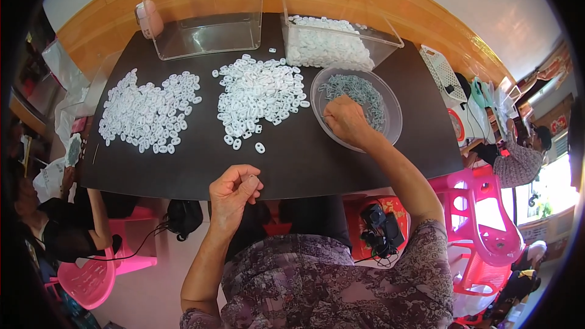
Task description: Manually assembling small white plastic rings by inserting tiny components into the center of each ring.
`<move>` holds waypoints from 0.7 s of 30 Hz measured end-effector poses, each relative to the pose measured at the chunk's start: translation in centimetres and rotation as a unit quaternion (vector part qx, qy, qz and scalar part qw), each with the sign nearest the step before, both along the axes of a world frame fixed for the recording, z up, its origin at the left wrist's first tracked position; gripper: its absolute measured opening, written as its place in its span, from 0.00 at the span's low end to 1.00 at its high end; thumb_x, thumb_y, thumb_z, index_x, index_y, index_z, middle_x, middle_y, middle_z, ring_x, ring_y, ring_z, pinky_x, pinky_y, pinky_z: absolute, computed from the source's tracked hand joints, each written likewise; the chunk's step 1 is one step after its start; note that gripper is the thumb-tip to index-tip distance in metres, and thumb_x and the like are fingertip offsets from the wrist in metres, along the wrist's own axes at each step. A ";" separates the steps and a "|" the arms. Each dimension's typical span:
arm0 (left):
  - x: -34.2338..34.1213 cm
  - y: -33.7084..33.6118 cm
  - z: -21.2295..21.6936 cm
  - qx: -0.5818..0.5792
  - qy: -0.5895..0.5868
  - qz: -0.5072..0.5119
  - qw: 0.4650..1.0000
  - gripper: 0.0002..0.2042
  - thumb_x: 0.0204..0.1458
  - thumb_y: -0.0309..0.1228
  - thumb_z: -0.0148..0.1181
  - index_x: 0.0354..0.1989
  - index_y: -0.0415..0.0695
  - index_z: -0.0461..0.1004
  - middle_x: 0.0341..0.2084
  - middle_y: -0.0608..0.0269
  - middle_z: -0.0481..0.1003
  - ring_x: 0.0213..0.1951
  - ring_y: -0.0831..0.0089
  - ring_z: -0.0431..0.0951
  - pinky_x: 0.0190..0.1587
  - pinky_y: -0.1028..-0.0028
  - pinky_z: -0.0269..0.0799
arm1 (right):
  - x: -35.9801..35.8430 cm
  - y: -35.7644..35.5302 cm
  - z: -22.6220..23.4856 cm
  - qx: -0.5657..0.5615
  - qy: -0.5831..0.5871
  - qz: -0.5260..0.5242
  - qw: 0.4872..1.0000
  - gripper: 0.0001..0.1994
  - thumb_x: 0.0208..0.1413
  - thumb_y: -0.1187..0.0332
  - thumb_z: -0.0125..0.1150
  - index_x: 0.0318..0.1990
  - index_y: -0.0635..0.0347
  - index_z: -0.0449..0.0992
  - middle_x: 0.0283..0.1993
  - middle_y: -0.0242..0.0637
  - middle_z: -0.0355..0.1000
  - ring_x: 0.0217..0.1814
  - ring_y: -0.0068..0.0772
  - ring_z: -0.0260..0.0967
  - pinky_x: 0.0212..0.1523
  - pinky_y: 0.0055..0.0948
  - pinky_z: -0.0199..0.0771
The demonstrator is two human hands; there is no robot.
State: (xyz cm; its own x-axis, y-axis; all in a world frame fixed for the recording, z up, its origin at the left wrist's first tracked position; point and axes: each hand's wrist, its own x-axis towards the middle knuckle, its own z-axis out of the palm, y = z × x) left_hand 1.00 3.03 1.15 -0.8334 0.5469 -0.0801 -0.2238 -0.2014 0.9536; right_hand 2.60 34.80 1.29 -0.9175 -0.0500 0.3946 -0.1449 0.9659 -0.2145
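Note:
My right hand (347, 120) reaches into a round clear plastic bowl (395, 123) at the right, its fingers curled down among many small grey screw-like pieces (365, 92). What its fingertips grip, if anything, is hidden. Close to the table's front edge, my left hand (234, 190) is raised with thumb and fingers pressed together; anything in the pinch is too small to name. Ahead of it lies a heap of small white oval plastic pieces with two holes (259, 94). One loose white piece (260, 148) sits nearest that hand. Another spread of white pieces (149, 113) covers the table's left.
At the back stand a clear plastic bin (207, 42) and a second clear bin (387, 39) holding white pieces. A pink case (149, 19) is behind the first. People sit at left and right. A pink chair (487, 219) and a red stool (390, 207) with black devices stand near the dark table (292, 167).

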 end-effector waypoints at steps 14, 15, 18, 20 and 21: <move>0.7 0.5 0.1 -0.004 0.010 0.003 1.000 0.07 0.52 0.27 0.58 0.37 0.37 0.73 0.24 0.64 0.74 0.23 0.83 0.71 0.25 0.85 0.65 | 1.2 0.3 1.7 -0.175 -0.028 -0.086 0.980 0.02 0.43 0.75 0.56 0.26 0.61 0.70 0.26 0.44 0.69 0.31 0.48 0.67 0.33 0.39 0.67; 0.8 0.6 0.1 -0.003 0.008 0.002 1.000 0.08 0.52 0.27 0.58 0.37 0.37 0.73 0.24 0.64 0.74 0.23 0.83 0.71 0.25 0.85 0.65 | 1.2 0.4 1.9 -0.162 -0.007 -0.069 0.984 0.02 0.43 0.75 0.57 0.26 0.60 0.71 0.26 0.43 0.69 0.32 0.47 0.67 0.33 0.39 0.67; 0.9 0.5 -0.2 -0.011 0.004 0.002 1.000 0.08 0.52 0.28 0.58 0.37 0.37 0.73 0.24 0.64 0.74 0.23 0.83 0.71 0.25 0.85 0.65 | 1.0 0.9 1.2 -0.135 0.013 -0.035 0.990 0.02 0.42 0.76 0.58 0.25 0.60 0.72 0.26 0.40 0.70 0.33 0.46 0.67 0.35 0.39 0.67; 1.0 0.5 -0.2 -0.012 0.005 0.001 1.000 0.08 0.52 0.27 0.58 0.37 0.37 0.73 0.24 0.64 0.74 0.23 0.83 0.71 0.25 0.85 0.65 | 1.1 0.9 0.8 -0.117 0.018 -0.019 0.993 0.02 0.42 0.76 0.59 0.25 0.59 0.72 0.26 0.40 0.70 0.34 0.46 0.67 0.35 0.39 0.67; 1.0 0.5 -0.2 -0.014 0.005 0.000 1.000 0.08 0.52 0.27 0.58 0.37 0.37 0.74 0.24 0.64 0.74 0.23 0.83 0.71 0.25 0.85 0.65 | 1.2 0.7 0.5 -0.082 0.024 -0.003 0.996 0.03 0.40 0.76 0.59 0.25 0.59 0.73 0.25 0.38 0.69 0.33 0.43 0.66 0.35 0.37 0.66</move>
State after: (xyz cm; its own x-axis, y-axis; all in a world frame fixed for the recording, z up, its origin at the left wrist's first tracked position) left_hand 2.04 3.51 0.97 -0.8342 0.5447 -0.0863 -0.2138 -0.1752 0.9610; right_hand 3.77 35.46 1.75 -0.8973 0.0236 0.4408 -0.1540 0.9190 -0.3628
